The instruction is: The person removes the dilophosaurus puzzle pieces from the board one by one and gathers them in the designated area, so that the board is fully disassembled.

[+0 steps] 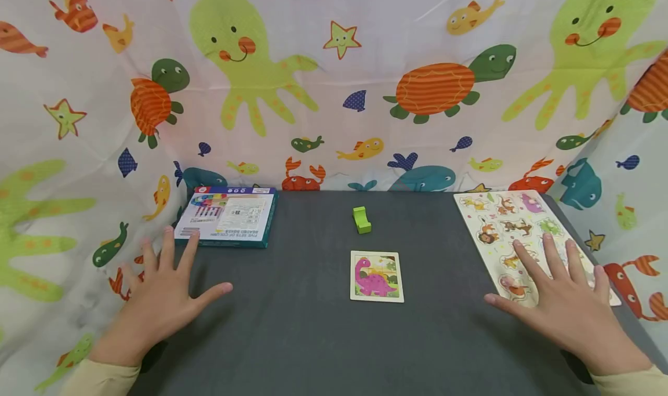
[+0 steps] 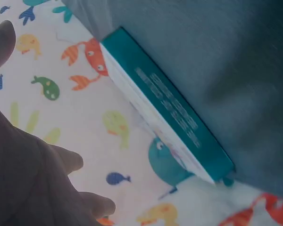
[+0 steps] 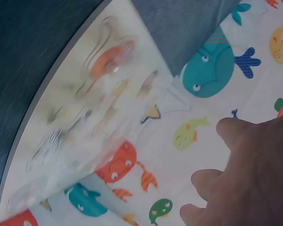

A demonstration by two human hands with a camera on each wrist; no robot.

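Note:
My left hand (image 1: 164,294), fingers spread wide, hovers at the left in the head view, just in front of a flat teal-edged box (image 1: 229,216) of beads. Nothing is in its grasp. On the right, my right hand (image 1: 566,306) is spread the same way over the near part of a wooden animal puzzle board (image 1: 472,202), hiding some of its pictures. Between the hands lies a small square puzzle (image 1: 377,276) with a pink dinosaur. Behind it stands a small bright green block (image 1: 361,220) with a curved dip. The left wrist view shows the box's teal side (image 2: 170,103).
A dark grey table top (image 1: 313,338) lies under everything. White cloth (image 1: 334,94) printed with sea animals hangs behind it and along both sides. The puzzle board reaches close to the right-hand cloth, and the box sits near the back left corner.

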